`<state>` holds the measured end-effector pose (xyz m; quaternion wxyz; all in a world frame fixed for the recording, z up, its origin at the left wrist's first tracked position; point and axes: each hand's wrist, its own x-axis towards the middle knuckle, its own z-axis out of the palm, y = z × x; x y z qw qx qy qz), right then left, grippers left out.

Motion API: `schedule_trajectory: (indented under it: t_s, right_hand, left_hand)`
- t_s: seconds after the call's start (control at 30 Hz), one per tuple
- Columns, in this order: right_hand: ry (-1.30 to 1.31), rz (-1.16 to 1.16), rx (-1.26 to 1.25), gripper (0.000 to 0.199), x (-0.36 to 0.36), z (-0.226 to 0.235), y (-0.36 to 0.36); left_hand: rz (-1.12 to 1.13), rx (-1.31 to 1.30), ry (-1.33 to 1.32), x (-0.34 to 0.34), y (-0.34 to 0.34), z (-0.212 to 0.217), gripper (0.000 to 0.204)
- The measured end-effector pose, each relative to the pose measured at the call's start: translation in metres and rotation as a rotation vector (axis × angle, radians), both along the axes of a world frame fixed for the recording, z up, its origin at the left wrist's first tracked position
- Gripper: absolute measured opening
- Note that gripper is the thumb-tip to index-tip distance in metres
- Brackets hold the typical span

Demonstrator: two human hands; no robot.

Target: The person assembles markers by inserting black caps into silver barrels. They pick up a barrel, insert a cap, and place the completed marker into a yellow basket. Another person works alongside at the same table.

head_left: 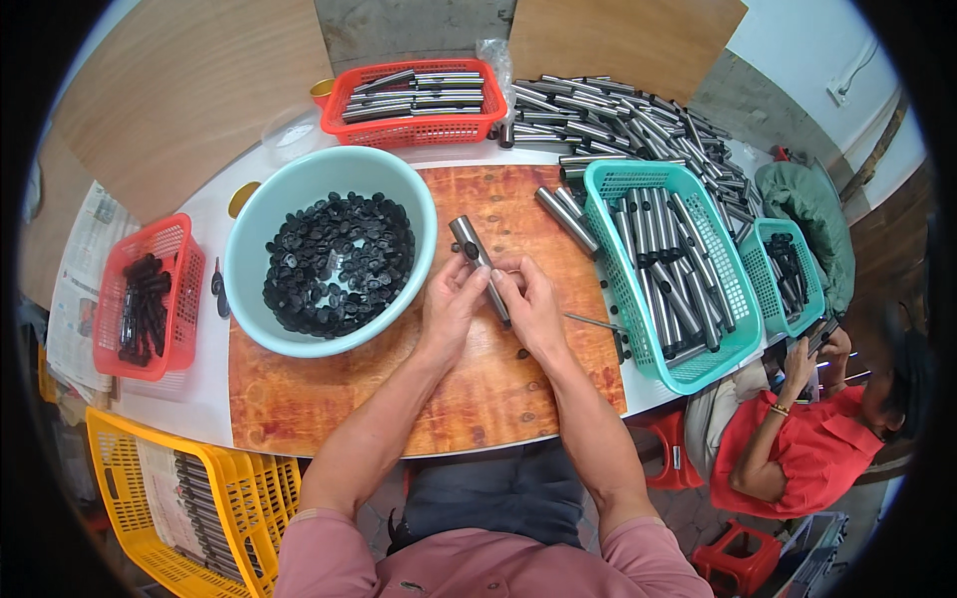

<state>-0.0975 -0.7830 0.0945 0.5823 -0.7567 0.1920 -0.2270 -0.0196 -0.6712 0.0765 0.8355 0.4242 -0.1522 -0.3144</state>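
Note:
Between my two hands, over the wooden board [329,399], is a shiny metal tube [467,233] with a black piece [472,250] on its side. My left hand [451,304] grips the tube from the left, its thumb close to the black piece. From the right, my right hand [531,307] pinches the same tube lower down. The fingers behind the tube are partly hidden. To the left of my hands stands a pale blue basin [244,254] with many small black plastic pieces [339,259] in it.
Right of the board stands a green basket [743,314] of tubes, with a heap of tubes [618,120] behind. Red baskets [414,135] stand at the back and left. A yellow crate [110,448] is lower left. A person in red [797,448] works at right.

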Motion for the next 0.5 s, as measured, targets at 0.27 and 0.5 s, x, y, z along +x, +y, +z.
schedule_trajectory:
  t_s: [0.27, 0.5]
  right_hand:
    - [0.002, -0.183, -0.408, 0.02, -0.002, 0.002, 0.0]
    - [-0.162, -0.323, -0.367, 0.011, -0.002, 0.004, -0.003]
  left_hand:
    - [0.003, 0.034, 0.031, 0.0, 0.0, 0.0, 0.028]
    - [-0.097, 0.06, 0.06, -0.004, 0.005, 0.008, 0.028]
